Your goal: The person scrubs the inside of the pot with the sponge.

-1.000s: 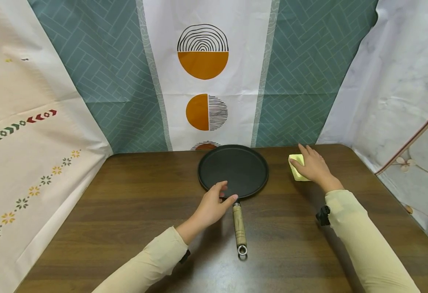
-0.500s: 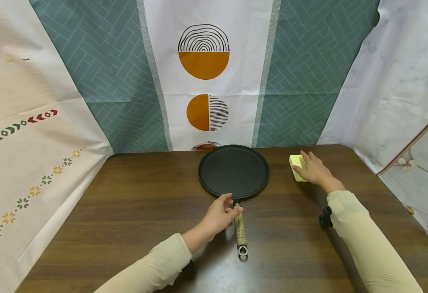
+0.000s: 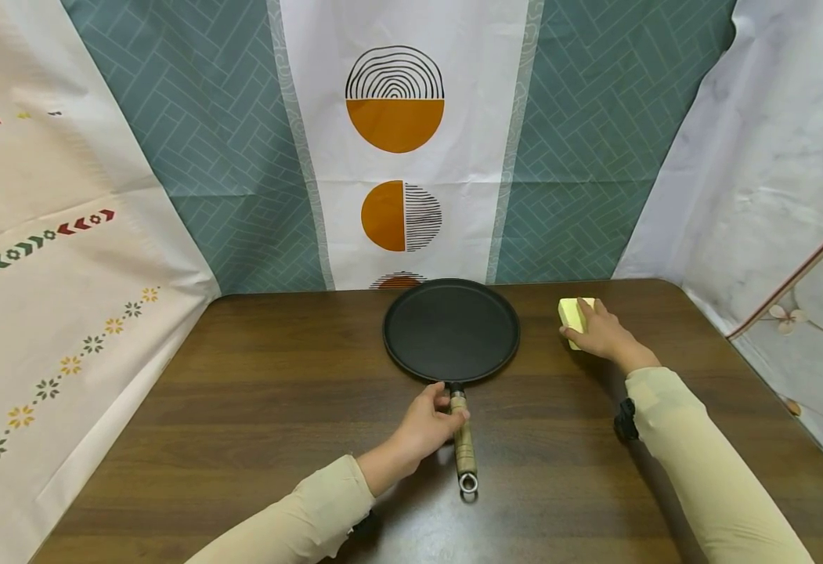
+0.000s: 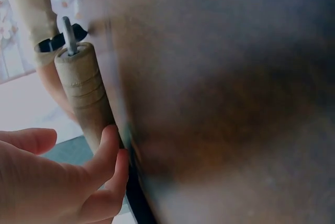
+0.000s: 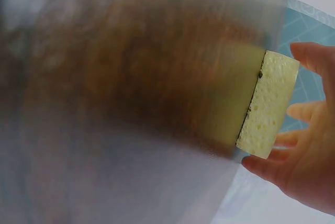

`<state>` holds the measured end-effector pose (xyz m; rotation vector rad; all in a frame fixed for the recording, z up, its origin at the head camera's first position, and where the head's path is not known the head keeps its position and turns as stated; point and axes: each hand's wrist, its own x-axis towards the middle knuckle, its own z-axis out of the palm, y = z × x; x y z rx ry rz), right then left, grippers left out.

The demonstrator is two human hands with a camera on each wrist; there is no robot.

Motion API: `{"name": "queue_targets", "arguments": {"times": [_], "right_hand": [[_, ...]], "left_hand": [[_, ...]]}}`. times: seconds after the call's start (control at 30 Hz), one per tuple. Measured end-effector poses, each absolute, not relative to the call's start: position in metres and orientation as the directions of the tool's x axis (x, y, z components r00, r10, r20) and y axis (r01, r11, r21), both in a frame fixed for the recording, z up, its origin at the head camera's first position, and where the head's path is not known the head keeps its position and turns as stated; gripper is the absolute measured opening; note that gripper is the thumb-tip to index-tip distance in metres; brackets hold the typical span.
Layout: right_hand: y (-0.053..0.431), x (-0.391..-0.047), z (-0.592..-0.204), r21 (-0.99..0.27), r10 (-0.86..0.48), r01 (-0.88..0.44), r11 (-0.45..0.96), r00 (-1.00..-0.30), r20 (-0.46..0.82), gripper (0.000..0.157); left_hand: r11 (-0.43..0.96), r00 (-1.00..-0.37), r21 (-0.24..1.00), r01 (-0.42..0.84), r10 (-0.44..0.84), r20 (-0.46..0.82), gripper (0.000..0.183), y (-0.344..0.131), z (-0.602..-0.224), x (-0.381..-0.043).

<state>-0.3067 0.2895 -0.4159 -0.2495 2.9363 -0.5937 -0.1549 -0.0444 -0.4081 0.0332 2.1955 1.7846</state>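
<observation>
A flat black griddle pan (image 3: pixel 451 330) with a wooden handle (image 3: pixel 464 450) lies on the brown table. My left hand (image 3: pixel 418 427) is at the upper part of the handle, beside the pan's rim. In the left wrist view its fingers (image 4: pixel 109 148) lie against the handle, while the thumb stands apart from it. To the right, a pale yellow sponge (image 3: pixel 570 315) rests on the table. My right hand (image 3: pixel 603 333) is over its right side, fingers spread. The right wrist view has the thumb and fingers at opposite ends of the sponge (image 5: pixel 269 103), not clearly closed on it.
The wooden table (image 3: pixel 263 407) ends at a teal and white patterned curtain (image 3: pixel 242 157) behind. A cream cloth (image 3: pixel 66 313) hangs on the left and a marbled cloth (image 3: pixel 785 235) on the right. A metal ring (image 3: pixel 468 483) ends the pan's handle.
My left hand has moved down and right from the pan's rim to its handle. The right hand has drawn slightly nearer the sponge. Pan and sponge have stayed in place.
</observation>
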Motion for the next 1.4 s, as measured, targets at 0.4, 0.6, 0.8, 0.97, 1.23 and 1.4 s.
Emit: {"name": "queue_targets", "arguments": {"times": [0.4, 0.6, 0.8, 0.97, 1.23, 1.4], "right_hand": [[0.289, -0.306, -0.414, -0.373, -0.174, -0.119, 0.92, -0.978, -0.118, 0.084], [0.292, -0.309, -0.416, -0.398, -0.169, -0.119, 0.91, -0.981, -0.093, 0.091], [0.289, -0.307, -0.413, -0.403, -0.185, -0.14, 0.904, -0.98, -0.075, 0.079], [0.288, -0.308, -0.414, -0.389, -0.194, -0.156, 0.908, -0.979, -0.059, 0.074], [0.283, -0.31, -0.413, -0.367, -0.202, -0.196, 0.909, -0.979, 0.022, 0.068], [0.28, -0.308, -0.409, -0.367, -0.21, -0.206, 0.907, -0.977, 0.03, 0.067]], "left_hand": [[0.13, -0.941, 0.968, -0.215, 0.239, -0.241, 0.063, -0.04, -0.416, -0.154], [0.136, -0.936, 0.966, -0.222, 0.249, -0.25, 0.06, -0.04, -0.416, -0.152], [0.16, -0.935, 0.962, -0.223, 0.245, -0.257, 0.06, -0.041, -0.417, -0.151], [0.176, -0.931, 0.957, -0.23, 0.247, -0.269, 0.06, -0.041, -0.416, -0.149], [0.192, -0.925, 0.953, -0.236, 0.258, -0.281, 0.061, -0.043, -0.415, -0.148], [0.189, -0.924, 0.953, -0.236, 0.261, -0.28, 0.06, -0.042, -0.416, -0.147]]}}
